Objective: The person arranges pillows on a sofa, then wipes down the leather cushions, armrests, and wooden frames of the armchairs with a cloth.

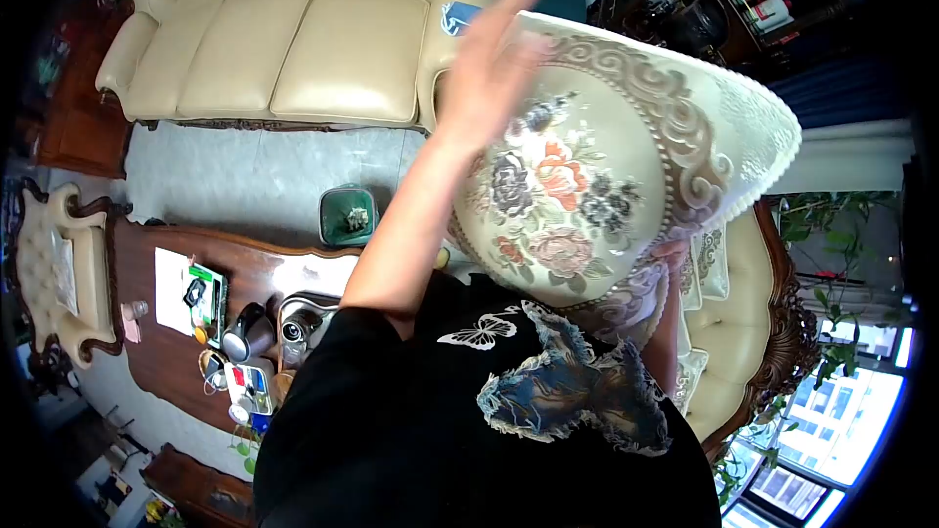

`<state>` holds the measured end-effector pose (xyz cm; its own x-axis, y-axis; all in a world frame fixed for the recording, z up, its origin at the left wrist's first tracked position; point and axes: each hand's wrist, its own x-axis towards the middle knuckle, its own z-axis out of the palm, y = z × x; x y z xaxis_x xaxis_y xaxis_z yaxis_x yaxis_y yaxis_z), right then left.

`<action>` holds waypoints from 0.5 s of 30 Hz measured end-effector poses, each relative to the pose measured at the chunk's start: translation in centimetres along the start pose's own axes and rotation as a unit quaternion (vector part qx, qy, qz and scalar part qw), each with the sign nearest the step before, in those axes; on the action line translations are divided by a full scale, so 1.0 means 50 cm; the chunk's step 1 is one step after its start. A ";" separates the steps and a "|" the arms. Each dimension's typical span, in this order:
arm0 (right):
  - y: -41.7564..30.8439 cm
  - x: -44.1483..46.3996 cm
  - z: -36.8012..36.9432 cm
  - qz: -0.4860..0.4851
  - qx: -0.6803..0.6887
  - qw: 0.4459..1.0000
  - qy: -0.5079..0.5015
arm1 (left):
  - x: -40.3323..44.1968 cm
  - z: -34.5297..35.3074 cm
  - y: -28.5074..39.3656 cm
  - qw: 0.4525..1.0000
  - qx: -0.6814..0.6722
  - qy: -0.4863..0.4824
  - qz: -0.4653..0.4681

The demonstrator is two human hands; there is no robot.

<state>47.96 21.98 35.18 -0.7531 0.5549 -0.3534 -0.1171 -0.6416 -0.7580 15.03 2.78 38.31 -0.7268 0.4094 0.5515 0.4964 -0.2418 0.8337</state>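
A large cream cushion (558,176) with embroidered flowers and a scrolled border is held up before my chest, tilted. My left hand (494,64) is raised at the cushion's upper left edge, blurred, its fingers apart and nothing gripped in them. Low on the cushion's right side, my right hand (670,256) is closed on the cushion fabric, its fingers partly hidden by the folds.
A long cream sofa (342,54) stands ahead. At left is a wooden table (147,352) with a kettle (249,330) and papers. A green bin (347,215) sits on the floor. A cream armchair (734,362) is at right, near plants.
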 end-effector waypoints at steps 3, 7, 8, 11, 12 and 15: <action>-0.028 -0.009 -0.008 0.007 -0.005 1.000 0.002 | 0.049 0.097 0.088 0.950 0.169 -0.189 0.181; -0.036 -0.006 0.006 0.018 -0.016 1.000 0.006 | -0.001 0.016 -0.215 0.968 0.025 -0.185 -0.168; -0.034 0.001 0.012 0.020 -0.022 1.000 0.005 | -0.079 -0.031 -0.299 0.907 0.093 -0.274 -0.306; -0.026 0.036 0.035 0.031 -0.035 0.999 0.001 | -0.300 -0.129 -0.361 0.828 0.113 -0.242 -0.494; -0.020 0.042 0.037 0.034 -0.040 0.999 0.004 | -0.326 -0.141 -0.317 0.794 -0.056 -0.110 -0.595; 0.008 0.072 0.062 0.032 -0.083 0.996 0.017 | -0.302 -0.120 -0.250 0.745 -0.405 -0.065 -0.526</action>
<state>43.19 22.07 35.30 -0.7333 0.5352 -0.4194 0.0409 -0.5810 -0.8129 16.96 -5.64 19.72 -0.4323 0.8164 -0.3829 -0.8039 -0.1566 0.5737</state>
